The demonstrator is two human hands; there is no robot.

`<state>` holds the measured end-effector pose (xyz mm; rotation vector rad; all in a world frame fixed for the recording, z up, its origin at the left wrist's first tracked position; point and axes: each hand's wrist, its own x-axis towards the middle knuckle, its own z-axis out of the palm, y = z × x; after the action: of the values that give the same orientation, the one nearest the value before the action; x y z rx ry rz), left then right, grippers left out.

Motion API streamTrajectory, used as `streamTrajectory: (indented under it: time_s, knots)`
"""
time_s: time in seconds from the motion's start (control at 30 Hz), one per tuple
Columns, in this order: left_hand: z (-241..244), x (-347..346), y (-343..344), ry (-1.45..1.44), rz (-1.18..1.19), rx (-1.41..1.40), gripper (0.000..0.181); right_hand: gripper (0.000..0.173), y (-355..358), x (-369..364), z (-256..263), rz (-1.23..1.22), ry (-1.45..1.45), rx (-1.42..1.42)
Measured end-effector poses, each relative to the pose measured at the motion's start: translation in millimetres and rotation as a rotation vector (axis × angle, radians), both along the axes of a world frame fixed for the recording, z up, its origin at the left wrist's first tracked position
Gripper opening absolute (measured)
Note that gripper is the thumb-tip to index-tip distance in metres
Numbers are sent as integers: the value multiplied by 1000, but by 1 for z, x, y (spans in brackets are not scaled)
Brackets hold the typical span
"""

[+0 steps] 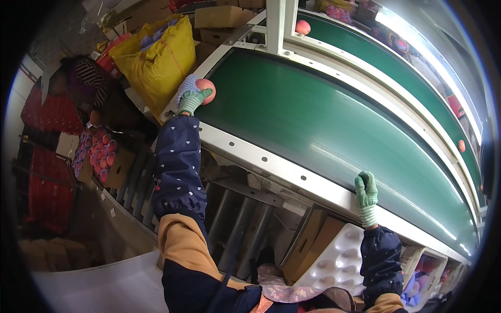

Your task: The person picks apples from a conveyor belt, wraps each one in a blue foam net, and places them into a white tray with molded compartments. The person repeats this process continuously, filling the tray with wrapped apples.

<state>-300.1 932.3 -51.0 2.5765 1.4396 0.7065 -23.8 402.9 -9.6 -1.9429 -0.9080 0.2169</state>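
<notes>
My left hand (191, 100), in a green-and-white striped knit glove, grips a red apple (207, 91) at the near left end of a green conveyor belt (313, 117). A lavender foam net (186, 87) is bunched against the same hand, beside the apple; whether it touches the fruit is unclear. My right hand (366, 193), gloved alike, rests over the white metal rail (283, 168) at the belt's near edge. Its fingers are held together, and nothing shows in them.
A yellow woven sack (160, 58) of foam nets stands left of the belt. Another belt (375, 58) beyond carries apples (303, 27). Below are rollers (236, 227), a cardboard box (309, 242) and a white moulded tray (336, 262). A co-worker (88, 78) is near packed apples (102, 154).
</notes>
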Motion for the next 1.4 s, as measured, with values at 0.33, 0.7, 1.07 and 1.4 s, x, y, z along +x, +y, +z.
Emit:
streamTrajectory:
  time_s: [0.33,0.7,1.07,1.4]
  knots:
    - [26,25,-31,-113,172,-57,86,9,-2,3,-7,25,23,114]
    - [134,143,-389,-604,-993,375,96,58,-34,-3,40,441,1241,578]
    - [133,151,-817,-884,-1362,-1211,105,96,-436,-92,113,-47,354,770]
    - [165,154,-1007,-627,-1261,-2001,114,85,-651,-121,127,-268,-266,264]
